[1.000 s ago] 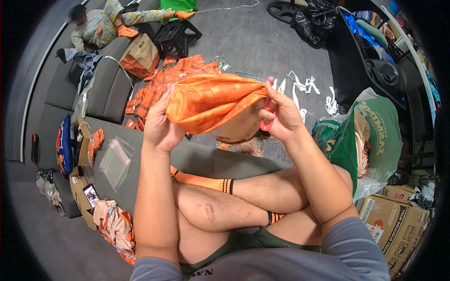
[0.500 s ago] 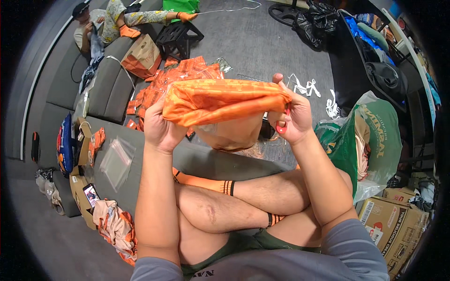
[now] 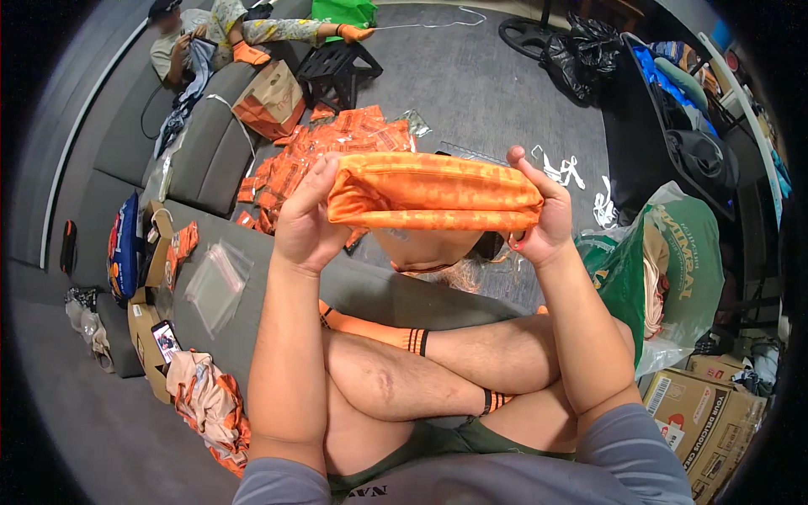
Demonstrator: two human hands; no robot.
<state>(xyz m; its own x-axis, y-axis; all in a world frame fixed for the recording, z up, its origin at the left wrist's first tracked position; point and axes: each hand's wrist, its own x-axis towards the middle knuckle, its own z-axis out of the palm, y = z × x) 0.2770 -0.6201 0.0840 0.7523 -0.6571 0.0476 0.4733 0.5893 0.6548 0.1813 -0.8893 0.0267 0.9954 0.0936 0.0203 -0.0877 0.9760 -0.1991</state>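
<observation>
A folded piece of orange patterned cloth is stretched level between my two hands, above my crossed legs. My left hand is closed on its left end, thumb on top. At the other end, my right hand grips the cloth with the thumb pointing up. A small red handle shows under the right fingers; the rest of that tool is hidden. Below the cloth is a beige rounded thing, partly covered, with loose threads near it.
Orange packets lie heaped on the floor ahead. Clear plastic sleeves rest on the grey seat to my left, near a phone and crumpled cloth. A green bag stands right, above cardboard boxes. Another person sits far left.
Both hands have moved slightly right and down with the orange cloth. It is now held flatter and more level, its folded edge facing me. The red handle is more covered.
</observation>
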